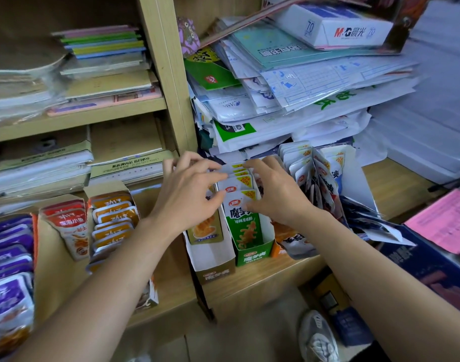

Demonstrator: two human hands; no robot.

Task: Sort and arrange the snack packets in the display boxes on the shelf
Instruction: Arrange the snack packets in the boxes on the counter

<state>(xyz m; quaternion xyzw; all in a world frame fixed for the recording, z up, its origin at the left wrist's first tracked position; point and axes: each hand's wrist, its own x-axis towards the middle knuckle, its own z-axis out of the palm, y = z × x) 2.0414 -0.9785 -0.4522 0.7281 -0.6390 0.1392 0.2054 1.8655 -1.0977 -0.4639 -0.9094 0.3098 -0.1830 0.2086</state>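
A green display box (255, 253) stands on the shelf with a row of green-and-white snack packets (240, 212) upright in it. My left hand (189, 194) grips the left side of that packet row, and my right hand (275, 192) presses the right side, fingers over the packet tops. Left of it stands a brown display box (214, 270) holding a yellow packet (206, 231). To the right, dark blue-and-white packets (312, 176) fan out of a white box (359, 184). An orange-and-white packet (294, 241) lies low beside the green box.
On the left shelf sit boxes of orange packets (114, 218), red packets (69, 226) and purple packets (9, 257). A heap of paper and plastic bags (288, 100) looms above the boxes. Pink paper (445, 220) and a dark box (427, 270) lie at right.
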